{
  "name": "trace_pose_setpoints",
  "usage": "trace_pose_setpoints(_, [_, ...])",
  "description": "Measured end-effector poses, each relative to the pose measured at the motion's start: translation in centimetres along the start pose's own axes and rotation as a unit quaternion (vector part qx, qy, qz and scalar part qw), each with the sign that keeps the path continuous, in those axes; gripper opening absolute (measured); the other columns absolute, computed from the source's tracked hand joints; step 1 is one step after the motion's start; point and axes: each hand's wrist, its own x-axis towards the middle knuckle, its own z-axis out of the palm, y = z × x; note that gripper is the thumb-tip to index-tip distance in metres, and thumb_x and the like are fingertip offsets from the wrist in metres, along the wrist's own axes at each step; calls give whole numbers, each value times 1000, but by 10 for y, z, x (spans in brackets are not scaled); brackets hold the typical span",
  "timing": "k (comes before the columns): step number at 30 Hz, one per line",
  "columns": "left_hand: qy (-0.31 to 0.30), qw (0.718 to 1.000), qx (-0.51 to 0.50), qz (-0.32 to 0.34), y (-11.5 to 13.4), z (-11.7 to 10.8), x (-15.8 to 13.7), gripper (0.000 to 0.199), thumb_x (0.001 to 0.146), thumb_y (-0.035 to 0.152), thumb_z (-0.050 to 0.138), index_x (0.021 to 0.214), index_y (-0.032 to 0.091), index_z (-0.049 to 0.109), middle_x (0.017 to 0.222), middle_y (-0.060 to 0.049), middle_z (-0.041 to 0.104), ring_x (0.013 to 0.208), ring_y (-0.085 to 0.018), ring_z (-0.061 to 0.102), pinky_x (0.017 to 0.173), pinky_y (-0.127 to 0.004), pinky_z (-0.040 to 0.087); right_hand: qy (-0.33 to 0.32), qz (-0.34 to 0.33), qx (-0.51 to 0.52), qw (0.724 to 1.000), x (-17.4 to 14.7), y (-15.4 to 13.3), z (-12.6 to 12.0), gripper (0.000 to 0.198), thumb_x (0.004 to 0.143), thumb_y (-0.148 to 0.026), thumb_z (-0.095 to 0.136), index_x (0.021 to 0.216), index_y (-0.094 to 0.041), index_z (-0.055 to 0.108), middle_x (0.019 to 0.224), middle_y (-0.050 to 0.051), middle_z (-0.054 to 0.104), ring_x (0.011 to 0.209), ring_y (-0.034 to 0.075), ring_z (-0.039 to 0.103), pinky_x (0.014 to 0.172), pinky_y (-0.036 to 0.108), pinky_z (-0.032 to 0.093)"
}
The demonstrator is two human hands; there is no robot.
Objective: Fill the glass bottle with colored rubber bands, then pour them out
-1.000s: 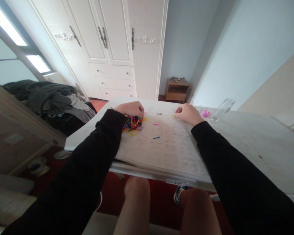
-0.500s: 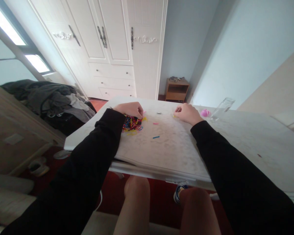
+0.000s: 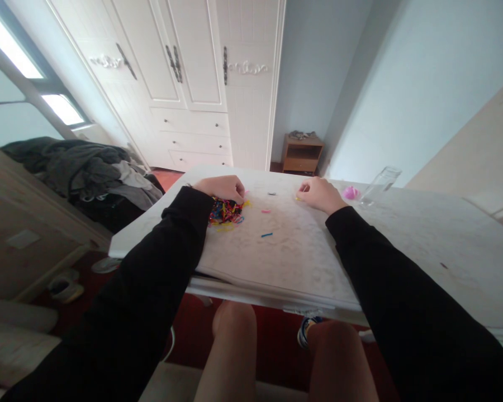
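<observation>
My left hand [image 3: 224,187] rests at the far edge of a pile of small colourful elastic bands [image 3: 226,212], its fingers curled closed; what they hold, if anything, is hidden. Farther right, my right hand [image 3: 317,194] is pinched closed low over the table, and a bit of yellow [image 3: 298,199] shows at its fingertips. Whether that yellow piece is gripped or lies beneath, I cannot tell. Between the hands lie a pink band [image 3: 266,211], a blue band [image 3: 267,235] and a small greyish piece [image 3: 271,194].
A pink object [image 3: 351,193] and a clear glass jar or bottle [image 3: 379,187], tilted in view, are right of my right hand on the white table [image 3: 276,262]. Beyond it stand a white wardrobe [image 3: 193,56] and a small brown cabinet [image 3: 302,153]. Dark clothes [image 3: 79,170] are heaped at left.
</observation>
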Motion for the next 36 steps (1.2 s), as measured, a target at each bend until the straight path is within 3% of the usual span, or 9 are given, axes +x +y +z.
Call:
trace_pose_setpoints(9, [27, 999, -24, 24, 2, -3, -1, 11, 58, 28, 65, 56, 18, 63, 53, 2, 55, 56, -13, 47, 59, -30, 32, -12, 2, -8, 1000, 1, 0, 0, 15, 83, -30, 67, 89, -23, 80, 101, 10, 80, 93, 27, 73, 84, 38, 53])
trace_pose_setpoints(15, [83, 996, -32, 28, 8, -3, -5, 13, 60, 22, 61, 50, 17, 55, 49, 3, 42, 54, -11, 37, 58, -31, 25, -11, 4, -5, 1000, -1, -2, -2, 16, 84, -31, 67, 89, -23, 80, 102, 11, 80, 94, 28, 72, 84, 38, 52])
trace_pose_setpoints(20, [129, 988, -55, 61, 9, -3, -4, 14, 62, 16, 60, 51, 17, 53, 49, 3, 42, 53, -10, 38, 57, -30, 26, -1, -2, 1, 1000, -1, -3, -2, 14, 83, -28, 67, 86, -22, 80, 99, 11, 80, 92, 29, 71, 80, 38, 49])
trace_pose_setpoints(23, [151, 980, -90, 97, 10, 0, 0, 12, 63, 11, 60, 53, 16, 55, 53, 2, 48, 54, -10, 43, 57, -28, 30, 11, -46, 20, 999, 0, -4, -2, 14, 84, -25, 66, 85, -19, 80, 95, 11, 80, 88, 26, 70, 77, 36, 47])
trace_pose_setpoints(29, [157, 961, -126, 192, 16, 11, 7, 5, 73, 16, 72, 69, 13, 71, 57, 1, 58, 55, -9, 48, 56, -26, 35, 1, -225, 107, 969, -3, -17, 3, 21, 91, -27, 65, 79, -15, 77, 77, 7, 75, 70, 17, 63, 70, 30, 43])
trace_pose_setpoints(36, [147, 939, -173, 257, 23, 20, 9, 12, 80, 24, 75, 77, 13, 77, 57, 0, 60, 54, -9, 47, 52, -25, 32, -6, -290, 166, 942, -10, -33, 12, 24, 95, -34, 67, 86, -16, 80, 82, 7, 78, 73, 17, 64, 73, 30, 45])
